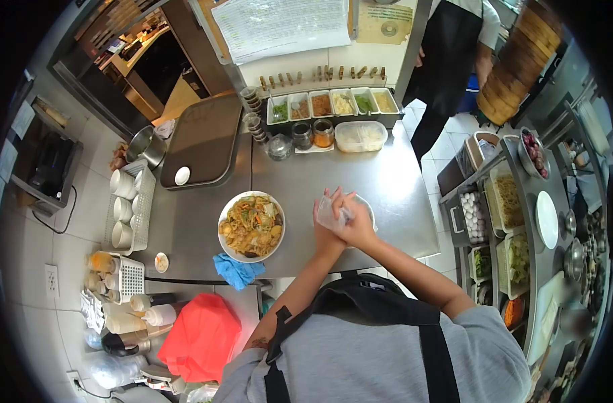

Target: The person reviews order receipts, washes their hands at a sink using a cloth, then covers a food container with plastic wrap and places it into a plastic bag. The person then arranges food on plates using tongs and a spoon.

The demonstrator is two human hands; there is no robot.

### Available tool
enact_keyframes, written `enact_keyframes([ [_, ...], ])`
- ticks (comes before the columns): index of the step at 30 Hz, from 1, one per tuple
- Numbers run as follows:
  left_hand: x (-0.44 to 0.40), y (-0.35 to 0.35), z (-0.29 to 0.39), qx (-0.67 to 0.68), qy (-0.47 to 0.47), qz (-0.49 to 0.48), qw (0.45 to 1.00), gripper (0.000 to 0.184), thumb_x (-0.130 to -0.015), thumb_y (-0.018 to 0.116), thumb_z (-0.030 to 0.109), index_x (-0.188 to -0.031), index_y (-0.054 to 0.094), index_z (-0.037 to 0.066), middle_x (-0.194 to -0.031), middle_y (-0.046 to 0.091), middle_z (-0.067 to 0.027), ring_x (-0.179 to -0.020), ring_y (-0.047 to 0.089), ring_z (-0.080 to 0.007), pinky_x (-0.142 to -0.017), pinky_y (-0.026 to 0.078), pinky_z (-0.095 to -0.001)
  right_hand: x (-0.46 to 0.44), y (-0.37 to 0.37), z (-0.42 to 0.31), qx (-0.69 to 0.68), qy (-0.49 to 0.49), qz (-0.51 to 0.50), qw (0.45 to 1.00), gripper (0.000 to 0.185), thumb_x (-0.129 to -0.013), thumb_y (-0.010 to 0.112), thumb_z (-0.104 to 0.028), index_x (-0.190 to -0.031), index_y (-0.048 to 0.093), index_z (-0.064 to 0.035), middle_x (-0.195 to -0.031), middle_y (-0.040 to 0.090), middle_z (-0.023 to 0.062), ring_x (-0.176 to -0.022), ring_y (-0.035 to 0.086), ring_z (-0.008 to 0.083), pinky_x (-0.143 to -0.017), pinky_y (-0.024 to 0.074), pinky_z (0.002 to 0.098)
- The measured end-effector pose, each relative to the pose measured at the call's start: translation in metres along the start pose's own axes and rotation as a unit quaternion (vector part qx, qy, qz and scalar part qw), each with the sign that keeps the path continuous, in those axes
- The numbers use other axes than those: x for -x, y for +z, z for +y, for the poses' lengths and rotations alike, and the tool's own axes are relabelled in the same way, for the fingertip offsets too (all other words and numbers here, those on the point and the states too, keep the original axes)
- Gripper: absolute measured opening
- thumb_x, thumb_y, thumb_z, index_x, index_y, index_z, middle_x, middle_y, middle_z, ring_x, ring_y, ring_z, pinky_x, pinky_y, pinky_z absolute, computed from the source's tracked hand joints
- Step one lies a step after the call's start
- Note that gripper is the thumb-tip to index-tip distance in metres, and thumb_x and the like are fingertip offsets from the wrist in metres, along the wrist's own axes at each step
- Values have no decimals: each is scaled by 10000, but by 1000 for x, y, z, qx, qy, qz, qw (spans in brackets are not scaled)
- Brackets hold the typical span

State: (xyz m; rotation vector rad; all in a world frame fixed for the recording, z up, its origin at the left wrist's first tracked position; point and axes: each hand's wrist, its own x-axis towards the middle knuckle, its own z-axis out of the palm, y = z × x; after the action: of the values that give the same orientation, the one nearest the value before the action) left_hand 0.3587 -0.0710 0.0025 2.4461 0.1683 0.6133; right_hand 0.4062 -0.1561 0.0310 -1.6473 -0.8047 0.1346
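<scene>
My left hand [322, 227] and my right hand [360, 227] are pressed together above the steel counter. A thin clear plastic glove [332, 213] is bunched between them, covering part of my left hand. The fingers of my right hand close over the plastic; those of my left hand are mostly hidden. Under my hands, a white bowl [369, 209] shows only its right rim, its contents hidden. To the left stands a white bowl of noodles with vegetables [252, 227], with a crumpled blue cloth [238, 270] beside it.
A brown tray [202, 144] with a small white dish [182, 176] lies at the back left. Behind my hands are topping containers [321, 105], jars and a lidded plastic tub [361, 137]. Shelves of ingredients stand right. A person in a black apron [447, 60] stands beyond the counter.
</scene>
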Motion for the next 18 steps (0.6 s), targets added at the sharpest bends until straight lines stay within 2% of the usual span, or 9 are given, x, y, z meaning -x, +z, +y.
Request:
enact_keyframes([
  [3, -7, 6, 2, 22, -145, -122, 982, 445, -764, 632, 292, -1176, 566, 137, -1293, 510, -66, -1241, 425, -288, -1078, 230, -454, -17, -11, -12, -72, 52, 2, 996, 246, -668, 654, -22, -709, 419, -78, -717, 487, 10, -713, 485, 96, -684, 409, 224],
  [6, -12, 1, 2, 13, -138, -145, 980, 396, -795, 587, 272, -1154, 558, 109, -1222, 549, -80, -1179, 460, -297, -1057, 258, -454, -26, -15, -30, -91, 75, -19, 993, 201, -679, 628, -25, -715, 436, -77, -731, 505, 20, -726, 502, 102, -711, 414, 226],
  [9, -4, 24, -3, 181, -64, 110, 975, 406, -826, 556, 271, -1182, 534, 78, -1208, 555, -83, -1193, 454, -291, -1042, 272, -450, -32, -21, -77, -46, -73, -36, 996, 186, -651, 639, -15, -791, 531, -75, -792, 560, 10, -780, 549, 119, -741, 455, 272],
  [10, 3, 14, 2, 185, -31, 109, 976, 412, -829, 554, 272, -1186, 527, 68, -1212, 549, -82, -1198, 448, -288, -1034, 277, -451, -30, -23, -103, 20, -153, -89, 984, 202, -662, 643, -30, -837, 555, -78, -823, 576, 11, -817, 562, 137, -775, 455, 307],
  [12, 5, -7, 5, 141, 27, 115, 983, 427, -821, 567, 278, -1185, 526, 58, -1228, 531, -88, -1205, 439, -285, -1015, 292, -451, -28, -23, -145, 148, -316, -180, 920, 252, -683, 652, -60, -929, 602, -86, -885, 608, 13, -891, 588, 175, -843, 456, 377],
  [13, 5, -6, 1, 96, 46, 124, 986, 436, -810, 582, 283, -1180, 532, 59, -1240, 519, -94, -1207, 436, -285, -1004, 302, -450, -23, -20, -135, 287, -336, -193, 876, 279, -703, 641, -93, -979, 602, -88, -915, 611, 13, -935, 581, 190, -880, 430, 405],
  [15, 3, 34, -25, -59, 56, 91, 993, 485, -769, 632, 316, -1180, 549, 72, -1287, 484, -112, -1223, 414, -289, -992, 310, -455, -5, -12, -89, 546, -346, -210, 734, 343, -742, 619, -158, -1078, 602, -93, -976, 616, 14, -1023, 568, 220, -955, 379, 459],
  [16, 0, 44, -36, -123, 75, 45, 989, 524, -754, 650, 341, -1195, 549, 76, -1315, 465, -116, -1241, 394, -289, -995, 304, -463, -2, -15, -66, 603, -301, -208, 709, 365, -770, 583, -179, -1120, 582, -75, -978, 609, 38, -1025, 557, 226, -958, 361, 454],
  [18, -6, 23, -28, -92, 63, -24, 994, 475, -773, 620, 337, -1148, 572, 49, -1317, 469, -107, -1225, 406, -290, -992, 302, -458, -1, -26, -18, 652, -242, -234, 679, 404, -796, 548, -196, -1171, 554, -45, -960, 600, 69, -1000, 551, 226, -940, 357, 430],
])
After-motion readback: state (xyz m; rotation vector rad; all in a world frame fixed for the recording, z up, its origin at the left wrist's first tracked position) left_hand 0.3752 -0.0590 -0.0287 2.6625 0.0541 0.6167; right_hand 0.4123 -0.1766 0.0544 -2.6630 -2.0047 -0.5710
